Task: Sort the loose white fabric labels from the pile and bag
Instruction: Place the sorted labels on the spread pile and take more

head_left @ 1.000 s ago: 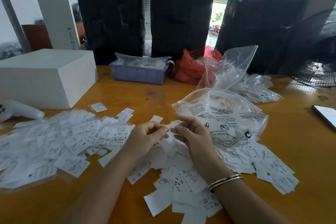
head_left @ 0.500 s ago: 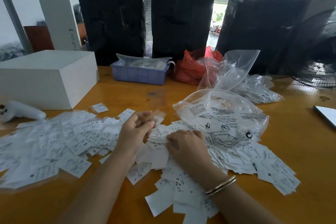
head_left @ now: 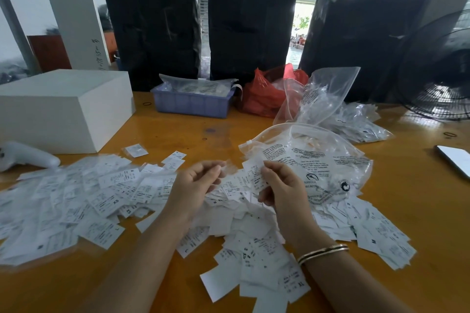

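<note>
A wide pile of loose white fabric labels (head_left: 244, 244) with black size print covers the orange table in front of me. A second spread of labels (head_left: 76, 201) lies to the left. A clear printed zip bag (head_left: 312, 160) lies just behind the pile on the right. My right hand (head_left: 282, 188) is raised over the pile and pinches a few labels (head_left: 254, 173) between thumb and fingers. My left hand (head_left: 197, 183) hovers beside it with fingers curled, thumb and fingertips together at a blurred thin scrap; what it holds is unclear.
A white box (head_left: 63, 107) and a white handheld device (head_left: 28, 156) sit at the left. Behind are a blue tray (head_left: 193, 104), a red plastic bag (head_left: 264, 94), more clear bags (head_left: 328, 94), black bundles (head_left: 251, 33). A fan (head_left: 442, 71) and a phone (head_left: 455, 159) are at the right.
My right hand has lifted off the pile with a few labels pinched. My left hand has shifted slightly right toward it, staying above the pile.
</note>
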